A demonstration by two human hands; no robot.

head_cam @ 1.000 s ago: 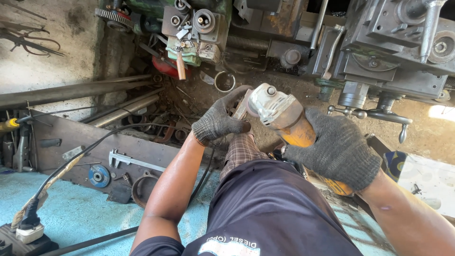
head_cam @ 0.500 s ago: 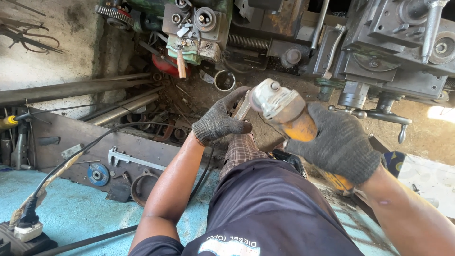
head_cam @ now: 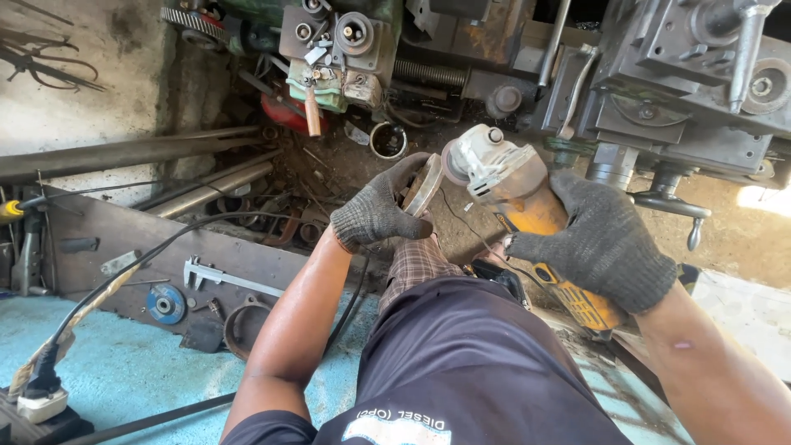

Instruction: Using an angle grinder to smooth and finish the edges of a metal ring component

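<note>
The big grey-green metal lathe (head_cam: 659,91) filled the whole top edge of my view, its handles and wheels hanging out over the dirt floor (head_cam: 741,239) and leaving only a narrow strip of room in front of me. Long rusty steel pipes (head_cam: 124,152) lay across the left, closing that side off. Nearer, a flat brown steel plate (head_cam: 124,255) carried a silver vernier calliper (head_cam: 218,276), a blue grinding disc (head_cam: 166,305) and a dark metal ring (head_cam: 239,330), with the pale blue painted floor (head_cam: 124,379) open just below its edge. A black power cable (head_cam: 107,280) curved over that plate down to a plug at the lower left corner.

My right hand (head_cam: 606,247), in a dark knitted glove, was wrapped firmly around the body of the yellow and grey angle grinder (head_cam: 527,214), held above my knee, its head pointing left. My left hand (head_cam: 383,210), gloved the same, was closed on a curved piece of grey metal (head_cam: 424,185), whose edge sat right against the grinder's disc, just below the lathe's overhang.
</note>
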